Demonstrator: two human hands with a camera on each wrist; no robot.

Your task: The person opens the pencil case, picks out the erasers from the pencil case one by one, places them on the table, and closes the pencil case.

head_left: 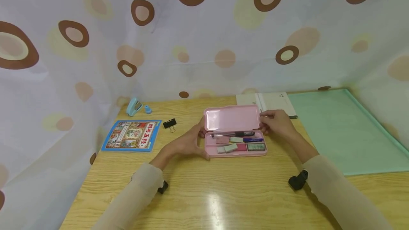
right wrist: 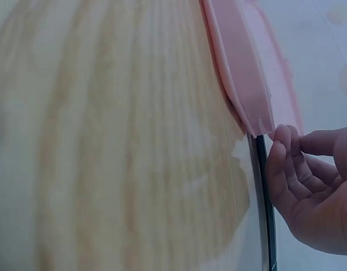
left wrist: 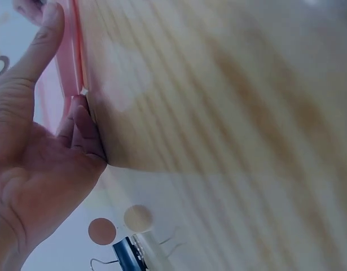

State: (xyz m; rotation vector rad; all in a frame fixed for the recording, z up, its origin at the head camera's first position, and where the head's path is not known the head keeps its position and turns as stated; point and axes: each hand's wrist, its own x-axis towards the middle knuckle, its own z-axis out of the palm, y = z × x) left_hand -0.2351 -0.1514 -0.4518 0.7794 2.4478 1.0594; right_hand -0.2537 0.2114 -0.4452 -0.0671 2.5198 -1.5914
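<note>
Closest to the person, two pale sleeves reach out over the wooden table (head_left: 204,194), each with a small black camera strapped at the wrist.

The left hand (head_left: 186,144) lies at the left end of a pink pencil case (head_left: 235,141). Its thumb runs along the near left corner of the tray and its fingers curl round the left edge where lid and tray meet; from the wrist view the thumb (left wrist: 40,48) presses flat on the pink plastic, so this hand grips the case.

The right hand (head_left: 277,123) is at the opposite end, fingers bent and pinching the right edge of the raised lid (head_left: 232,118), which stands open and tilted back. Between the two hands the tray shows a dark pen (head_left: 234,134), a blue-capped pen (head_left: 254,139) and several small erasers (head_left: 230,148).

Left of the left hand and a little farther off lies a black binder clip (head_left: 169,124), and beyond that to the left a blue picture book (head_left: 131,135) lies flat. Farther still, near the curtain, sit a light blue stapler (head_left: 134,107) and a small blue sharpener (head_left: 147,109).

Behind the right hand a white notebook (head_left: 271,102) lies partly under the lid's far side, and to its right a green mat (head_left: 338,130) covers the table. A curtain with brown ovals (head_left: 191,38) closes off the back.
</note>
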